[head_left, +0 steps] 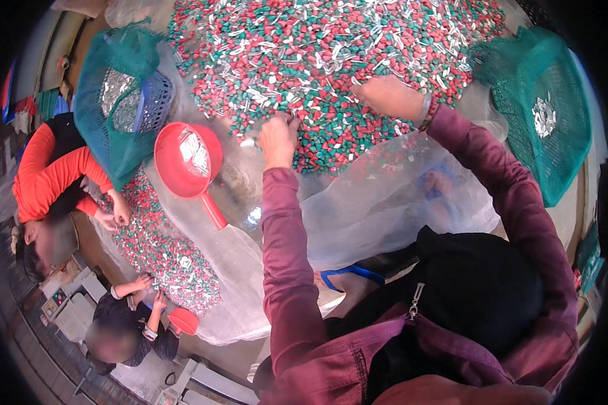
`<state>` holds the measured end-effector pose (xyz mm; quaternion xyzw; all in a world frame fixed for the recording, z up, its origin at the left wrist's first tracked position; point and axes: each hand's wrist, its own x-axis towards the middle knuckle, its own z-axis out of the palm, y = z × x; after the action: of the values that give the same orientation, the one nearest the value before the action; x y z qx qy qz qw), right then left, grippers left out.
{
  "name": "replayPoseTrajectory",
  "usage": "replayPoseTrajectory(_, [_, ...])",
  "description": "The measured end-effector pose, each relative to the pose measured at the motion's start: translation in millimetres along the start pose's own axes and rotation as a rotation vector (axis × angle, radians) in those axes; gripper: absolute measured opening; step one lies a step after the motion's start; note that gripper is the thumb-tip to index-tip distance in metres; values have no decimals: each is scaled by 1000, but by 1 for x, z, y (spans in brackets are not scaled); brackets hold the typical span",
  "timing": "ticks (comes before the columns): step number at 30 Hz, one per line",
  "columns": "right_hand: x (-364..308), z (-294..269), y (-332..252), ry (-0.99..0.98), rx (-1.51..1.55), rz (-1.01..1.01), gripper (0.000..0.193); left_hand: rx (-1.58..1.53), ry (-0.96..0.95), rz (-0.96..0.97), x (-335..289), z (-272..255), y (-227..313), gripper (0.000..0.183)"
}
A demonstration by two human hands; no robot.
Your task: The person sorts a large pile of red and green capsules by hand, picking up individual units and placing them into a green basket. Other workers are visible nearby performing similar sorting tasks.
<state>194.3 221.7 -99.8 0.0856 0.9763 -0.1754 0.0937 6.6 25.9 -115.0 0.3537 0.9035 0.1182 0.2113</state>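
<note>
A wide pile of small red, green and white pieces (331, 138), strewn with silvery-white strips, spreads out in front of me. My left hand (279, 140) is over its near edge, the fingers pinched together at the pieces. Whatever they hold is too small to make out. Farther right, my right hand (390, 98) reaches in over the pile with its fingers curled closed. A small white bit shows by its fingertips, but I cannot tell whether it is gripped. Left of my left hand lies a red scoop (188, 160) with white strips in it, its handle toward me.
Green mesh over a blue basket (154, 101) stands at the left; another green mesh bag (544, 162) with silvery strips is at the right. Translucent sheeting (398, 196) borders the pile. Two people work at a second pile (162, 256) beside a small red scoop (183, 321).
</note>
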Motion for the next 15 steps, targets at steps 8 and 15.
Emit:
replayPoseTrajectory(8, [4, -6, 3, 29, -22, 220, 24, -1875, -334, -1, -66, -47, -20, 24])
replayPoseTrajectory(15, [22, 4, -9, 95, 189, 187, 18, -1909, -260, -64, -50, -55, -21, 37])
